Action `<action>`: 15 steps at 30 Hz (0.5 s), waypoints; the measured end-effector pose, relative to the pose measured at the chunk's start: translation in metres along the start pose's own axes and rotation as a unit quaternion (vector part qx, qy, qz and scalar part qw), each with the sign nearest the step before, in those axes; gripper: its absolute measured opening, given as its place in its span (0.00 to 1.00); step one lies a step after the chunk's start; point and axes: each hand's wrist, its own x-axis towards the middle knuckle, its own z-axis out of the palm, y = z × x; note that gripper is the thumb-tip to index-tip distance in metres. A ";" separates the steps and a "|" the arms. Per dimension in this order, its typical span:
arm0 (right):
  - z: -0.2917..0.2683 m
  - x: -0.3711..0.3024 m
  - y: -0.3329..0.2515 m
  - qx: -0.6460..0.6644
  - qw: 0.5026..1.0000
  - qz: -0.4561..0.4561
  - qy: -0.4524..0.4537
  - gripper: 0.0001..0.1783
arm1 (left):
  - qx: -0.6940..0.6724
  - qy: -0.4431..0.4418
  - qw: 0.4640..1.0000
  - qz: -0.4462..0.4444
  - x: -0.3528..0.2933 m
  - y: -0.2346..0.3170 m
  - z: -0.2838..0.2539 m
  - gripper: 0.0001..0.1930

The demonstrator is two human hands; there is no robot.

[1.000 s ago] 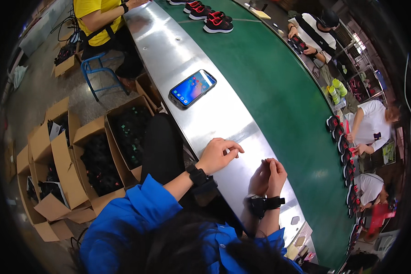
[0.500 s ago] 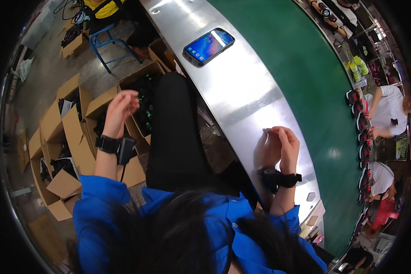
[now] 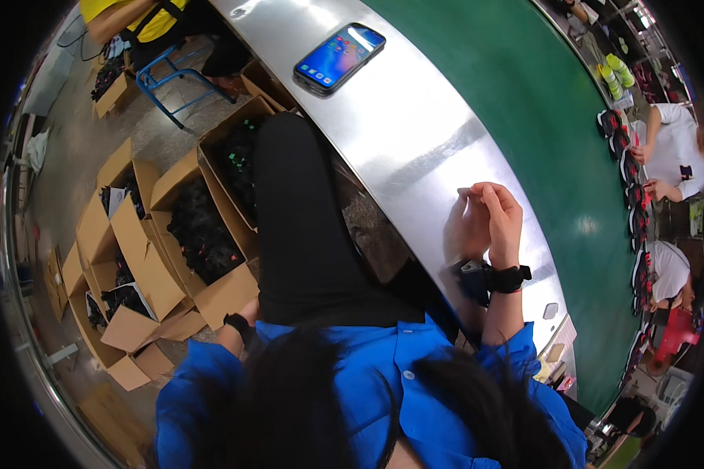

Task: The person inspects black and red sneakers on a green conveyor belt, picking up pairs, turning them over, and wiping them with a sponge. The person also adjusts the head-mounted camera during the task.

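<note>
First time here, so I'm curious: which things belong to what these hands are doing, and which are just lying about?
At the hands:
right hand, at the metal counter, nothing clearly held
left hand, mostly hidden, near the open cartons

Away from them:
phone on the counter
blue stool
shoes across the green belt

From my remote seat I can read no words, numbers or signs. On the phone the lit screen shows small coloured icons, their captions too fine for me. The dark patch on one white shirt (a mere smudge to me) stays illegible, like the white sheet in a cardboard box.
</note>
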 end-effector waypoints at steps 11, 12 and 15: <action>0.008 0.002 0.004 -0.059 0.995 0.031 0.069 0.11 | 0.104 0.077 0.990 0.063 0.007 0.102 -0.029 0.10; 0.009 0.002 0.004 -0.061 0.995 0.031 0.077 0.10 | 0.107 0.081 0.989 0.063 0.005 0.106 -0.028 0.10; 0.009 0.004 0.008 -0.065 0.993 0.015 0.095 0.11 | 0.110 0.086 0.988 0.062 -0.002 0.109 -0.019 0.10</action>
